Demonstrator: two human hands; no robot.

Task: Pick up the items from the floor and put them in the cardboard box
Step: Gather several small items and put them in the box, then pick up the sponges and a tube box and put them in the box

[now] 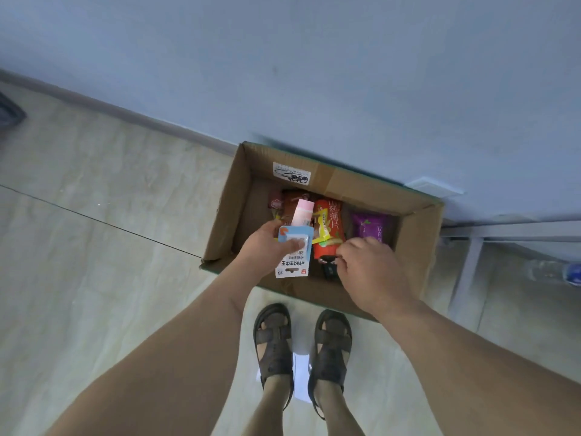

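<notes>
We stood over the box, which sat on the floor by the blue wall. Our left hand was above the box's near left side. Its grip held two flat things at once: a blue and white card pack, pinned under the thumb, and a pink pack sticking up behind it. Our right hand hung over the middle of the box with its fingers curled down tight. A small dark thing showed right at its fingertips, but we could not tell if the grip held it. Inside the box lay an orange bag, a purple bag and a brown bag. Our feet in brown sandals stood just in front of the box.
</notes>
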